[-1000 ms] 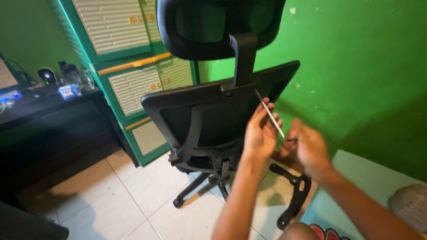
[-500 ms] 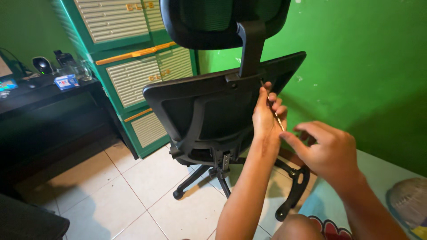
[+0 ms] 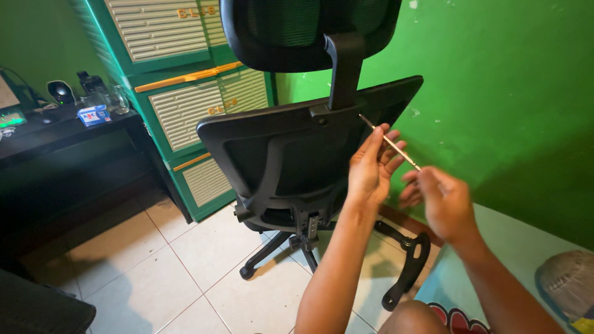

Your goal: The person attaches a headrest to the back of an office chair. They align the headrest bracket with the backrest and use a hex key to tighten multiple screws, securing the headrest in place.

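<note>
From the head view, looking down past both forearms, the left hand (image 3: 370, 167) is raised to the back of a black office chair (image 3: 291, 154), its fingers together around a thin metal rod (image 3: 390, 143) that runs slantwise from the top edge of the backrest, just right of the headrest post (image 3: 343, 71), down toward the right hand (image 3: 442, 201). The rod looks like a long screwdriver shaft or hex key; its tip is too fine to tell which. The left fingers seem to steady it near the tip so it stays lined up with the fastening point under the post, while the right hand sits at the lower end, fingers curled close about it, though blur keeps me from saying whether they truly clamp it. The chair stands with its back to us on the tiled floor (image 3: 179, 272), its wheeled base close to a loose black armrest (image 3: 408, 272) lying on the tiles beside the person's knee. To the left a green cabinet (image 3: 179, 99) with slatted fronts stands just behind the chair, and a dark desk (image 3: 68, 148) carries small items farther left. The green wall (image 3: 507, 93) closes in on the right, so the free room lies mostly over the tiles at lower left; around the hands there is only the narrow gap between backrest and wall.
</note>
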